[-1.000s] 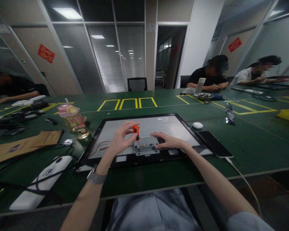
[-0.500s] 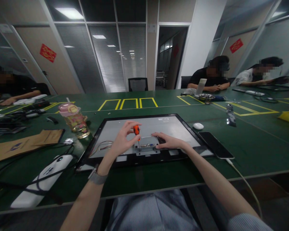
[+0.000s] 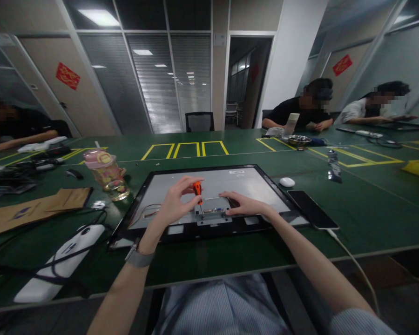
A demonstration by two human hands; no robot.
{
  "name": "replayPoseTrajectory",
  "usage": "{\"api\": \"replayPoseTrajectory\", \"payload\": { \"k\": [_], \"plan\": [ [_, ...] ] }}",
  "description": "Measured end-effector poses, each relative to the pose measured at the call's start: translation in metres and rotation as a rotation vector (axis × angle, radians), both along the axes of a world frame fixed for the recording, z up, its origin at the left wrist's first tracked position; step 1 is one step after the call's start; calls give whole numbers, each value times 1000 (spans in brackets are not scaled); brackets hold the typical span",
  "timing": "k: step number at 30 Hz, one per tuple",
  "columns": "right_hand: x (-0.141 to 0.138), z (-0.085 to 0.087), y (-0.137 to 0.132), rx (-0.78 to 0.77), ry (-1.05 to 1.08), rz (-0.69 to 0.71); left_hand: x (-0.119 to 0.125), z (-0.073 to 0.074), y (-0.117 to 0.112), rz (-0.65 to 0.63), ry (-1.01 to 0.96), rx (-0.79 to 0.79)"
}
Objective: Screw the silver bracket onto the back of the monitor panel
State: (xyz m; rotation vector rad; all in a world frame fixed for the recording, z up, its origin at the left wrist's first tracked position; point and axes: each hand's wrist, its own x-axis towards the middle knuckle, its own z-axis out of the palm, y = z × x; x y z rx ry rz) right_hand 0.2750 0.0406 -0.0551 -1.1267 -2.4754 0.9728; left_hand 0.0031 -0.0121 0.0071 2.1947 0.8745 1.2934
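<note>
Yellow tape outlines mark a green tabletop. At left, a brown paper bag lies near a pink-lidded bottle. The left hand grips an orange-and-black screwdriver, its tip at the left end of a metal port bracket on a flat-lying, black-framed display panel. The right hand's fingers spread by the bracket's right end; whether they grip it, I cannot tell. Farther right lie a white earbud case and a black smartphone.
</note>
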Motion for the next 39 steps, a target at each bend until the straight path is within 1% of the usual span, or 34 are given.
{"api": "replayPoseTrajectory", "payload": {
  "k": [2,3,5,7,9,11,15,17,19,21,22,24,27,29,31,36,39],
  "plan": [
    [0,0,0,-1,-1,0,0,-1,0,-83,-38,-92],
    [0,0,0,-5,-4,-3,0,-2,1,-92,-52,-111],
    [1,0,0,-14,-14,-11,0,-4,3,-32,-49,-78],
    [1,-1,0,-19,-17,-14,0,-5,4,62,-16,4],
    [1,-1,1,-19,-15,-13,1,-4,3,112,13,73],
    [1,-1,1,-17,-12,-8,1,-3,2,89,25,71],
    [1,-1,1,-1,9,11,2,-6,3,-36,-34,-85],
    [1,0,1,3,12,12,2,-8,5,-26,-59,-107],
    [0,0,0,0,9,7,2,-9,6,49,-36,-45],
    [1,0,1,-2,8,3,2,-8,6,122,12,62],
    [1,-1,1,0,10,4,2,-8,5,139,38,105],
    [1,-2,1,8,18,11,2,-7,5,119,69,122],
    [1,-2,2,18,21,15,1,-8,5,15,48,-2],
    [1,-2,1,21,16,14,1,-10,6,-15,23,-70],
    [0,0,1,20,14,17,1,-11,8,17,25,-68],
    [0,2,-1,-6,-3,4,5,-13,7,114,36,71],
    [0,2,-1,-19,-16,-8,8,-14,6,139,6,83]
  ]
}}
